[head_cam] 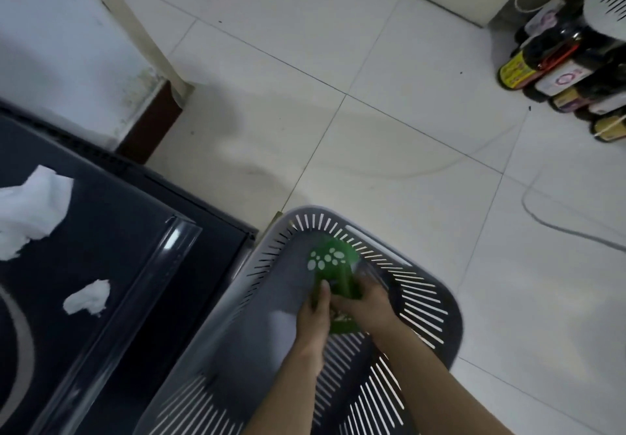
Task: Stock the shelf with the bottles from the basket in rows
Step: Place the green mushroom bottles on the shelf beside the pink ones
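Note:
A grey slotted basket stands on the floor at the bottom centre. Inside it lies a green bottle with pale spots, blurred by motion. Both my hands reach down into the basket. My left hand lies against the bottle's left side with the thumb stretched along it. My right hand grips the bottle's lower part from the right, its fingers curled round it. The bottle's lower end is hidden by my hands. Several dark bottles with labels stand in rows at the upper right.
A black appliance with two crumpled white tissues on top fills the lower left, close against the basket. A white wall and a pale post rise at the upper left. White floor tiles spread between basket and bottles.

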{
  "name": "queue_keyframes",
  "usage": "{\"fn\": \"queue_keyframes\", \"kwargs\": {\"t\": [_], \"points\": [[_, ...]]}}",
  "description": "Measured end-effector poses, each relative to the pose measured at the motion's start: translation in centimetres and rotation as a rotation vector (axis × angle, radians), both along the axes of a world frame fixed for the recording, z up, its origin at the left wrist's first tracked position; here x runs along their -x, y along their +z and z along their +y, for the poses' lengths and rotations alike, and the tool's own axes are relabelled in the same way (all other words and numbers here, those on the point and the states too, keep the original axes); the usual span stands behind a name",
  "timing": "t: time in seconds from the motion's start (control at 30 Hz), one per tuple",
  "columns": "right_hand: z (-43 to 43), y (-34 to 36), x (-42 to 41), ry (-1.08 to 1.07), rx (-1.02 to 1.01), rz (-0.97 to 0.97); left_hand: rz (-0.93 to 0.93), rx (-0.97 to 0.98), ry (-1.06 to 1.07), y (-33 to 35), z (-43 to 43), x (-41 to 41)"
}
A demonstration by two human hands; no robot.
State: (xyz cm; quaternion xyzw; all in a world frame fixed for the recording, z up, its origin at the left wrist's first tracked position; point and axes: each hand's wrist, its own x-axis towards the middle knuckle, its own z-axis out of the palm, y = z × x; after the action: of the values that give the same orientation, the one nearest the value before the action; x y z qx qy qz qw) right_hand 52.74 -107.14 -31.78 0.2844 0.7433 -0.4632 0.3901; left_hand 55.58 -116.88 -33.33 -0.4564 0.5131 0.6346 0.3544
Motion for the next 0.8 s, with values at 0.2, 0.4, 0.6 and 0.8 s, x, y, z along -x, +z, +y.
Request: {"fn": "queue_keyframes", "kwargs": {"t": [0.2,0.4,0.6,0.8], "points": [[0.0,3.1,-1.5,-0.207,0.241,-0.094,0.114,0.072,-0.038,2.5,-2.4,-1.6],[0.0,10.9,-2.6,-0.195,0.432,0.017,0.348,0.293,-0.064,12.2,-2.8,-2.4],[-1.4,24.8,-2.4,-0.043,0.611,0.254,0.65,0.346,0.056,26.3,-3.9,-3.4],[-3.3,40.1,-2.3,0.129,0.758,0.485,0.881,0.466,0.201,40.8,-5.8,-5.2]]}}
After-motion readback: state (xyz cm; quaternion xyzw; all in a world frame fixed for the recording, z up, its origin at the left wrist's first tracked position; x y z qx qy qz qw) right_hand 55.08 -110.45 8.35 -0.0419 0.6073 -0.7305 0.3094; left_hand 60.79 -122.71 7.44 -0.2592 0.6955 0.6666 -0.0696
